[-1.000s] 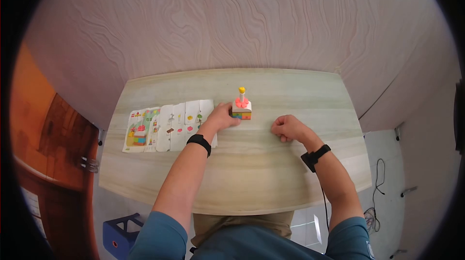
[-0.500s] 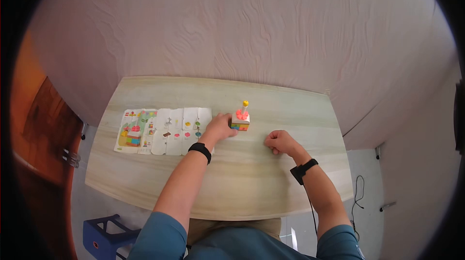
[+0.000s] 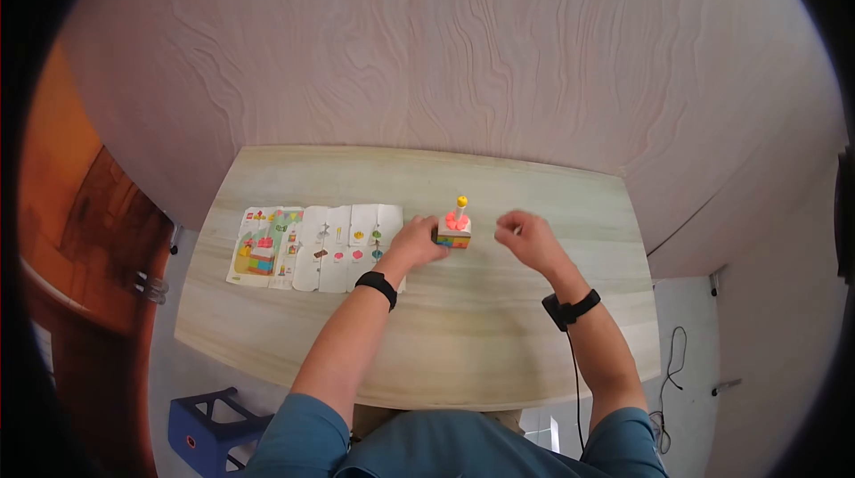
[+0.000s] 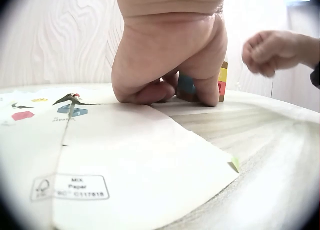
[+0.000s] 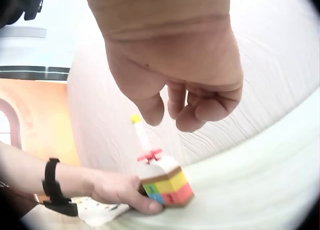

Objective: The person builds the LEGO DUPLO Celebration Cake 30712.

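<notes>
A toy brick cake (image 3: 454, 237) with colored layers, a white top, a pink flower-shaped piece and a white candle with a yellow tip stands upright on the table. My left hand (image 3: 417, 245) holds it by its left side. Seen from the right wrist, the left thumb (image 5: 147, 205) lies along the cake's lower front edge. My right hand (image 3: 532, 243) hovers to the right of the cake, above the tabletop. Its fingers (image 5: 192, 119) hang loosely curled with nothing between them in the right wrist view.
An unfolded instruction sheet (image 3: 307, 277) lies left of the cake, partly beneath the left forearm. Behind the table (image 3: 481, 353) rises a pale patterned wall (image 3: 427, 50). A blue stool (image 3: 200, 429) stands on the floor at left; a cable (image 3: 577, 389) hangs from the right wristband.
My right hand has lifted and moved forward from the tabletop, slightly blurred. The left hand stays at the cake's side. The head view has shifted a little.
</notes>
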### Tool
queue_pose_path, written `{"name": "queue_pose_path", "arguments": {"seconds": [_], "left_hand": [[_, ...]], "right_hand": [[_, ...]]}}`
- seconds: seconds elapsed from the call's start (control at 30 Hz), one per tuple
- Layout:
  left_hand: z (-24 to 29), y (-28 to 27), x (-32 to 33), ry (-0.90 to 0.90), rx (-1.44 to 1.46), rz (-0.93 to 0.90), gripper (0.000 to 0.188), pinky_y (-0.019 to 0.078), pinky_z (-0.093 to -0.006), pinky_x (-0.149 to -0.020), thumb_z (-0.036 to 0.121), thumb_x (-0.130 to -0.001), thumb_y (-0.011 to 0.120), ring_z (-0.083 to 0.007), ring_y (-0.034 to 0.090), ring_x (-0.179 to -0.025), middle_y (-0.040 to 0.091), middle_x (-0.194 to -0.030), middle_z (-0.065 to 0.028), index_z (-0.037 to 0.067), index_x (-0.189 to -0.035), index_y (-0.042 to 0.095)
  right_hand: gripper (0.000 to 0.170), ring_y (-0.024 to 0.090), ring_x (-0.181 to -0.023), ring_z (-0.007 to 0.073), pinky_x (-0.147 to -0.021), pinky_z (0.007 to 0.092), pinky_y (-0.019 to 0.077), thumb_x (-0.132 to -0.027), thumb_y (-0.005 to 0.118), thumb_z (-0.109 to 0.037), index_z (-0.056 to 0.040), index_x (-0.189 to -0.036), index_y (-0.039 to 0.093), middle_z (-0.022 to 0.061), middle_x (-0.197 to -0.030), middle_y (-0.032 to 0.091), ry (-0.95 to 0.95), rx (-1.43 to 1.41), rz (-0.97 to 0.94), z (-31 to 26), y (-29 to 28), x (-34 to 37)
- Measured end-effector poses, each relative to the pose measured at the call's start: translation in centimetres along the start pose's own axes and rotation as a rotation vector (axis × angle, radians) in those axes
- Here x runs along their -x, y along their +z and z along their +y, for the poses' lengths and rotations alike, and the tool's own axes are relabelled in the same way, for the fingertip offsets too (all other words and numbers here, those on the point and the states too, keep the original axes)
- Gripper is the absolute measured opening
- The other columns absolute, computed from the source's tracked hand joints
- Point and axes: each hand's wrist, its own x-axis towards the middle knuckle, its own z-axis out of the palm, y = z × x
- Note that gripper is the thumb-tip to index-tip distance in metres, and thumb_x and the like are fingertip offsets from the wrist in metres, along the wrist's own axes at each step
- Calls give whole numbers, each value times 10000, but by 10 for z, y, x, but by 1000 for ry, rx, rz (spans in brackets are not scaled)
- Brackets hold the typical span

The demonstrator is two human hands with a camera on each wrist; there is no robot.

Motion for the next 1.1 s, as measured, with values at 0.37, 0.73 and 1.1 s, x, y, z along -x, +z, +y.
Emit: {"name": "queue_pose_path", "arguments": {"seconds": [0.37,0.73,1.1], "left_hand": [[4,-2,1,-12,-18,-17,568,519,-432,-991,317,-795,871,-365,633,-1145,624,-1210,-182,46,-1250,666],[5,-1,4,33,53,46,611,541,-429,-986,339,-783,870,-340,648,-1151,627,-1231,-144,112,-1316,675],[-9,5,-3,6,30,24,577,537,-421,-965,331,-774,877,-329,645,-1108,618,-1188,-132,109,-1270,680]], "right_hand": [[387,672,-858,158,-774,317,566,-976,732,-131,53,-1312,680,117,-1075,731,-441,-6,5,-56,33,-44],[366,717,-965,239,-886,361,563,-1041,569,-121,38,-1366,621,143,-1062,738,-44,-184,10,16,9,-50],[349,696,-1089,406,-961,450,549,-978,612,-151,13,-1277,684,244,-1174,738,-124,100,29,72,19,-62]]}}
